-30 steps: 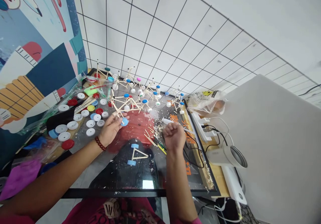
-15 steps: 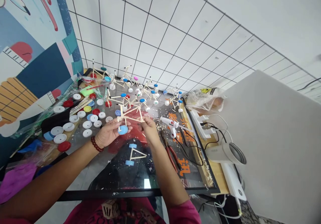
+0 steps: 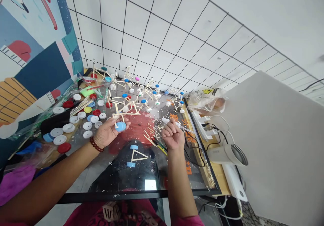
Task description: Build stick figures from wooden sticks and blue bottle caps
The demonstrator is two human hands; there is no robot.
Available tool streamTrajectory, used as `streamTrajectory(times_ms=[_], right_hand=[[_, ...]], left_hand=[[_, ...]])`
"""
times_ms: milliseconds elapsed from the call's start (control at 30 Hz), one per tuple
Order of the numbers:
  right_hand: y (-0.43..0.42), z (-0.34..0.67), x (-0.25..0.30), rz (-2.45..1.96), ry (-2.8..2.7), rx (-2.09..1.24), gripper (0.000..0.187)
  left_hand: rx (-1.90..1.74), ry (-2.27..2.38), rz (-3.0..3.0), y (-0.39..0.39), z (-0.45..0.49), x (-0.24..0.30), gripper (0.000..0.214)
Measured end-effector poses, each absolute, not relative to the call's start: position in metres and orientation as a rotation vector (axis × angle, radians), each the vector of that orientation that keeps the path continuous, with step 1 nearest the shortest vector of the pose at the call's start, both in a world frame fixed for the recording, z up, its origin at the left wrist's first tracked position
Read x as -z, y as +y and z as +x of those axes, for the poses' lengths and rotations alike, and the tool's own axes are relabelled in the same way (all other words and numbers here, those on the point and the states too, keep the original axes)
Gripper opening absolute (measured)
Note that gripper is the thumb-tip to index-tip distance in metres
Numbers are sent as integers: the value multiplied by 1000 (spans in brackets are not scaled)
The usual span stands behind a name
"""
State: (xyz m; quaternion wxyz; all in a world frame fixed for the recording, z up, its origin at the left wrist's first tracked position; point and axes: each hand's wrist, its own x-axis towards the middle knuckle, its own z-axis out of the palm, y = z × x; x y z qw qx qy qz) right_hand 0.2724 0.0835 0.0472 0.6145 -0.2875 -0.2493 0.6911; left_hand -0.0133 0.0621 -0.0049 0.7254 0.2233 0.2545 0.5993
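My left hand grips a small model of thin wooden sticks with a blue bottle cap as a wheel, held above the glass table. My right hand hovers to the right with its fingers curled together; what they pinch is too small to name. A white glue gun lies just beyond that hand. A half-built stick frame with two blue caps lies on the table between my wrists.
Several finished stick-and-cap models stand along the tiled wall. Loose white, red and blue caps cover the left side. Pliers, wood scraps, a power strip, cables and a white cylinder lie on the right.
My right hand had come in to hold the stick model with the left; it has now let go and moved back right. The left hand keeps the model.
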Motion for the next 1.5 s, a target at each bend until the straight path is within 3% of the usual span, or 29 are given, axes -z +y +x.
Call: streamTrajectory(times_ms=[133, 300, 433, 533, 767, 833, 967, 1167, 1333, 1500], right_hand=[[79, 296, -33, -761, -504, -1623, 19], [64, 297, -17, -1127, -783, -1514, 15], [46, 289, -26, -1629, -1445, -1018, 20], [41, 274, -46, -1619, -1627, -748, 24], [57, 212, -70, -860, -1502, -1352, 84], [59, 204, -64, -806, -1469, -1510, 79], [58, 214, -53, -971, -1329, -1525, 29], [58, 277, -52, -1066, -836, -1039, 30], [56, 311, -49, -1152, -772, -711, 30], [53, 277, -37, -1255, -1015, -936, 30]], left_hand=[[-1345, 521, 358, 64, -21, 3, 34], [-1352, 441, 306, 64, -26, 0, 36], [-1312, 446, 389, 62, -21, 3, 33], [-1278, 456, 473, 60, -17, 4, 32], [-1180, 448, 665, 54, -11, 1, 33], [-1173, 455, 687, 54, -11, 1, 33], [-1212, 475, 669, 56, -10, 2, 40], [-1396, 652, 685, 61, -8, 2, 46], [-1506, 862, 826, 62, -3, 6, 55], [-1489, 1014, 1124, 54, 4, 9, 59]])
